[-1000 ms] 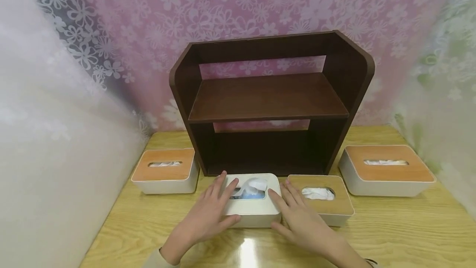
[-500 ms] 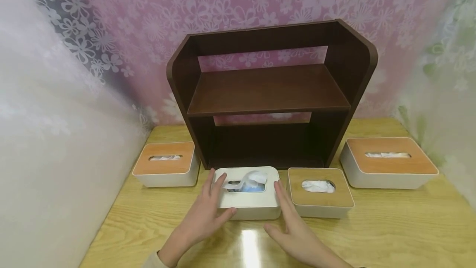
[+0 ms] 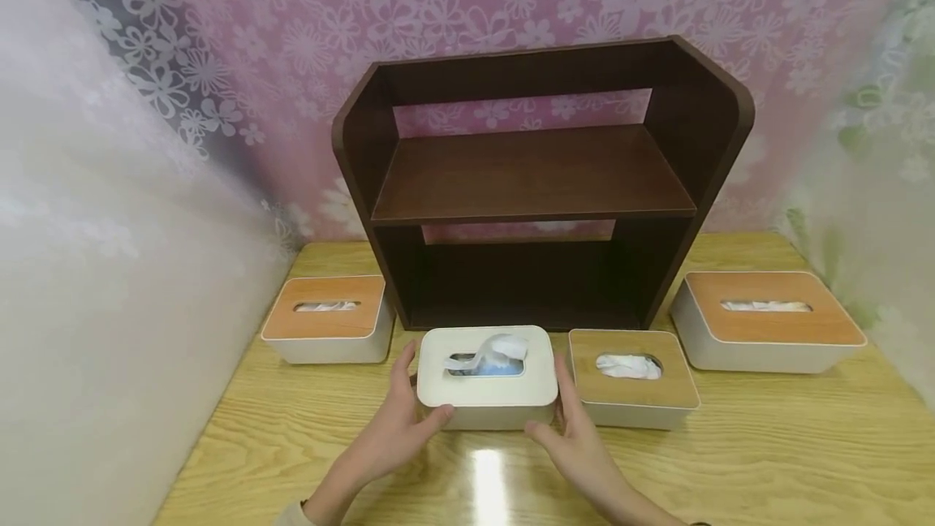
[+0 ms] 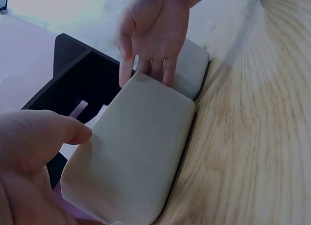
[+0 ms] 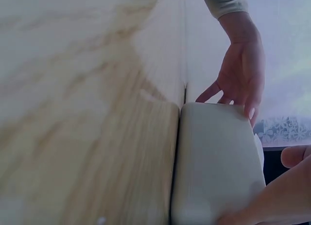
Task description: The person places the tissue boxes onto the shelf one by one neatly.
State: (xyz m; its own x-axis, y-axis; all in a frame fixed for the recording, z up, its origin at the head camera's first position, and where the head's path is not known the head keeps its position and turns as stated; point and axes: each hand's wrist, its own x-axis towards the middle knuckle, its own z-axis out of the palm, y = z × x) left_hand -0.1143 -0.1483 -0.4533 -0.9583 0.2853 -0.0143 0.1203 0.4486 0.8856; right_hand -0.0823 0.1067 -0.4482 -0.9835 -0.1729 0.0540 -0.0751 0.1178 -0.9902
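A white tissue box (image 3: 485,392) with a pale tissue poking from its top slot sits on the table, between both hands. My left hand (image 3: 387,420) is at its left end, with the thumb at the front edge and the fingers along the side. At the right end is my right hand (image 3: 584,445), fingers fairly straight beside the box, thumb near the front face. The right wrist view shows the left hand (image 5: 240,74) with spread fingers at the box's far end. In the left wrist view the right hand (image 4: 155,40) has extended fingers meeting the opposite end.
A dark brown two-tier shelf (image 3: 533,177) stands directly behind. Close to the right hand lies a light wood-topped tissue box (image 3: 631,388). Orange-topped tissue boxes flank the shelf, a left one (image 3: 325,323) and a larger right one (image 3: 774,323), on the wooden table (image 3: 789,453).
Both hands have slid off the white tissue box's top to its two ends. The right hand has also left the light wood-topped box. The boxes look unmoved; the view has shifted slightly.
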